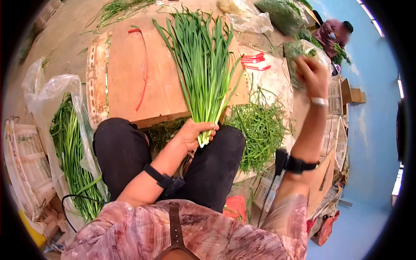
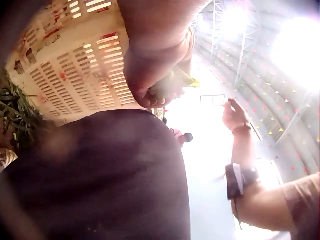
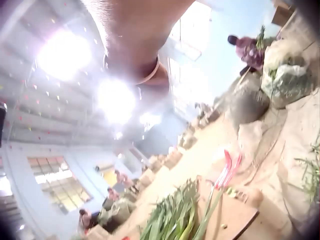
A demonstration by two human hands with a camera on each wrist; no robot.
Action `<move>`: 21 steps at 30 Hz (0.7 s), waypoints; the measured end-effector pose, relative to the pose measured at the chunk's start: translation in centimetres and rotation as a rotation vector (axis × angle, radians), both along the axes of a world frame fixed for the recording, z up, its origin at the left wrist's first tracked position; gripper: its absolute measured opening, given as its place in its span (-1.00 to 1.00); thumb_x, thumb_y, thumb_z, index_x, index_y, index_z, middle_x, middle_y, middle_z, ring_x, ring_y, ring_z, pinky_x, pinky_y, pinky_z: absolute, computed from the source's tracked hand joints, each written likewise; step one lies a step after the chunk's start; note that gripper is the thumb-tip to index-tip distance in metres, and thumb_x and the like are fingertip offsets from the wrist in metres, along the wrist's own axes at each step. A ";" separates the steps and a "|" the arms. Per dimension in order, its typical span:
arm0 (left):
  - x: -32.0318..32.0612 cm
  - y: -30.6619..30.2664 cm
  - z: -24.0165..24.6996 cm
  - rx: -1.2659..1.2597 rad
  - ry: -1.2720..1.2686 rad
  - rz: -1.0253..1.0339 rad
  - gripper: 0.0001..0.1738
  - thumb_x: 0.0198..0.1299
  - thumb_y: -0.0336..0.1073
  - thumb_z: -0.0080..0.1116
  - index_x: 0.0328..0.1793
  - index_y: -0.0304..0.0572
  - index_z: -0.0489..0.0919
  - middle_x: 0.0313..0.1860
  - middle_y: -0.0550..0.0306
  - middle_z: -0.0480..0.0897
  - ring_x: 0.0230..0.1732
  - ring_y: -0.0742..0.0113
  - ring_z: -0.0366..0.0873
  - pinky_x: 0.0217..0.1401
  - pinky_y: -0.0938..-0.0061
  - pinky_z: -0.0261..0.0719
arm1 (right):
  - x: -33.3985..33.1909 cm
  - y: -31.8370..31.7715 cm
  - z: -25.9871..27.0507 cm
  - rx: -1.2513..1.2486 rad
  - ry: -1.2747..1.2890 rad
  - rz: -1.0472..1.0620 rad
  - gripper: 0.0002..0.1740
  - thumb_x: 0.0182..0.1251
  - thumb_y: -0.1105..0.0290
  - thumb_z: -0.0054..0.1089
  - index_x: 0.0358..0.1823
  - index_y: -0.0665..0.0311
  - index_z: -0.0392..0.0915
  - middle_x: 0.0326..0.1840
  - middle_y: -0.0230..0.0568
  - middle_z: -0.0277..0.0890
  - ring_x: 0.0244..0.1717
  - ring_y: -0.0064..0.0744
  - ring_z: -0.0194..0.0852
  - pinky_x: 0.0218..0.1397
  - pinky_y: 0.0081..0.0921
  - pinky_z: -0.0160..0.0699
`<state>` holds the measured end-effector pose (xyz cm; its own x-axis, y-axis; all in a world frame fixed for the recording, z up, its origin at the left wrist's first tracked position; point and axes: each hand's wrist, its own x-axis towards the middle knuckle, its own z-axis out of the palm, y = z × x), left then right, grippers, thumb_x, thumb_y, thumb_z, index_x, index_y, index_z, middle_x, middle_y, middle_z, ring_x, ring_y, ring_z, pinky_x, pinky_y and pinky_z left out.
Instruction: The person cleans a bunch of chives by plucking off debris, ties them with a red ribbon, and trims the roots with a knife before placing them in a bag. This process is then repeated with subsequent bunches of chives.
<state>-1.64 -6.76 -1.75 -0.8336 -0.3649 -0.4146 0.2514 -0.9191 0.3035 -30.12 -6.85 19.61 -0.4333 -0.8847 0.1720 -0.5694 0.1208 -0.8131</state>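
Note:
A bunch of garlic chives (image 1: 201,69) fans out over a brown board (image 1: 125,73), its pale cut ends toward the person. My left hand (image 1: 194,133) grips the bunch near those ends, above the knees, thumb across the front. In the left wrist view, that hand (image 2: 157,75) is curled round the pale stems, mostly dark and glared. My right hand (image 1: 313,76) is raised off to the right, fingers loosely bent, with nothing visible in it. One long red strip (image 1: 146,71) lies on the board left of the bunch; several shorter red strips (image 1: 255,60) lie to its right.
Loose green trimmings (image 1: 258,134) are heaped right of the board. An open plastic bag (image 1: 65,82) of more chives (image 1: 71,151) stands at the left, beside a pale crate (image 1: 30,151). Filled bags (image 1: 281,17) and another person (image 1: 331,37) are at the far right, near a blue wall.

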 end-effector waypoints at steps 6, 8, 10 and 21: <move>-0.2 -1.0 0.1 0.174 0.333 -0.043 -0.56 0.11 -0.41 0.12 0.11 -0.42 0.36 -0.21 -0.04 0.55 -0.32 0.37 0.53 -0.29 0.51 0.56 | -6.2 16.2 -20.1 0.945 0.460 -0.335 -0.73 0.17 0.25 0.10 -0.31 0.32 0.61 -0.44 -0.12 0.54 -0.49 -0.34 0.46 -0.38 -0.43 0.40; 0.5 -0.5 0.9 0.271 0.478 -0.040 -0.56 0.12 -0.40 0.11 0.12 -0.42 0.35 -0.17 -0.04 0.54 -0.32 0.38 0.52 -0.30 0.54 0.53 | -4.7 17.9 -22.3 0.921 0.427 -0.412 -0.74 0.14 0.26 0.08 -0.30 0.30 0.62 -0.36 0.00 0.60 -0.40 -0.20 0.58 -0.27 -0.31 0.52; 0.5 -0.6 0.6 0.213 0.429 -0.061 -0.55 0.13 -0.39 0.10 0.14 -0.42 0.35 -0.10 -0.06 0.54 -0.28 0.37 0.53 -0.29 0.53 0.55 | -1.0 16.5 -18.4 0.743 0.269 -0.360 -0.75 0.14 0.29 0.10 -0.31 0.34 0.60 -0.42 -0.06 0.59 -0.50 -0.29 0.53 -0.38 -0.37 0.49; -0.9 0.1 -0.1 0.200 0.306 -0.041 -0.61 0.13 -0.41 0.09 0.09 -0.39 0.40 -0.13 -0.03 0.57 -0.17 0.25 0.57 -0.25 0.43 0.61 | 15.0 7.7 -11.8 0.080 -0.334 -0.019 -0.87 0.20 0.49 0.10 -0.29 0.44 0.45 -0.54 -0.28 0.50 -0.69 -0.66 0.31 -0.65 -0.72 0.29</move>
